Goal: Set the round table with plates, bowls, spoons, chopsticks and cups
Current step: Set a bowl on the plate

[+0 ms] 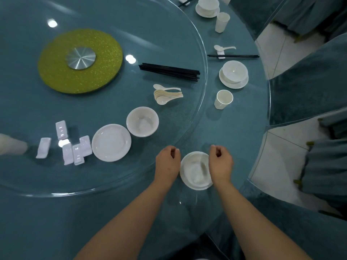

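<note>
Left hand and right hand above the near rim of the round teal-clothed table, one each side of a white ceramic bowl on a white plate; fingers of both loosely curled, holding nothing, neither clearly touching the bowl. On the clear glass turntable, just left of the hands: a white round plate stack, beside it an empty white bowl, further left a cluster of white rectangular chopstick rests. Farther off on the glass, nested cream porcelain spoons and a bundle of black chopsticks; at the centre a glittery yellow-green disc with a steel hub. On the right rim, a finished setting: white cup, bowl on saucer, black chopsticks on a rest, white spoon. Far right, another cup and bowl on plate. Teal-covered chairs to the right.
</note>
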`<state>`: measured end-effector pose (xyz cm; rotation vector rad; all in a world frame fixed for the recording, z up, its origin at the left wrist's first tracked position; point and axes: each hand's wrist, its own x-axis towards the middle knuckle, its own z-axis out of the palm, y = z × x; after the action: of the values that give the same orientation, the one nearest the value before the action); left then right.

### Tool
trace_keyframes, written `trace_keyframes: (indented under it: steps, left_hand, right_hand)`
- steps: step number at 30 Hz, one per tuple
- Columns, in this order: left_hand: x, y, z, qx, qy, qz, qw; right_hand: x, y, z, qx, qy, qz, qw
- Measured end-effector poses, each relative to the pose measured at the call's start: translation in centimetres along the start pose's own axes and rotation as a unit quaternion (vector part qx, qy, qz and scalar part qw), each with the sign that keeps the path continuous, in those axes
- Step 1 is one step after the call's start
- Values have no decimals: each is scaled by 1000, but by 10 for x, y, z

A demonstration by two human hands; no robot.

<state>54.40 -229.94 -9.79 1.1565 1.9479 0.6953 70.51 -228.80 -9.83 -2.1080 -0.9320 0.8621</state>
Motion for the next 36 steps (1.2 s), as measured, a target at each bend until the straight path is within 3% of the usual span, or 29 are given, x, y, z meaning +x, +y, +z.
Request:
trace_keyframes:
  steps: [8,14,17,25,36]
  left_hand:
    - [30,9,-72,-27,81,8,996]
    - [48,-40,-167,-36,213,-45,975]
    - [50,-81,-208,-15,243,-84,966]
    - [55,-176,-255,69,221,-176,957]
    - [71,-175,-259,94,210,-183,956]
  right_hand:
    - [-9,-92,68,-28,-104,-144,984]
    - [-69,-153,144,-31,-213,-261,941]
    - [-101,-161,180,-59,-274,-319,906]
    - [-156,-131,246,-95,-360,-346,861]
    - [-170,-112,256,-121,-347,-337,867]
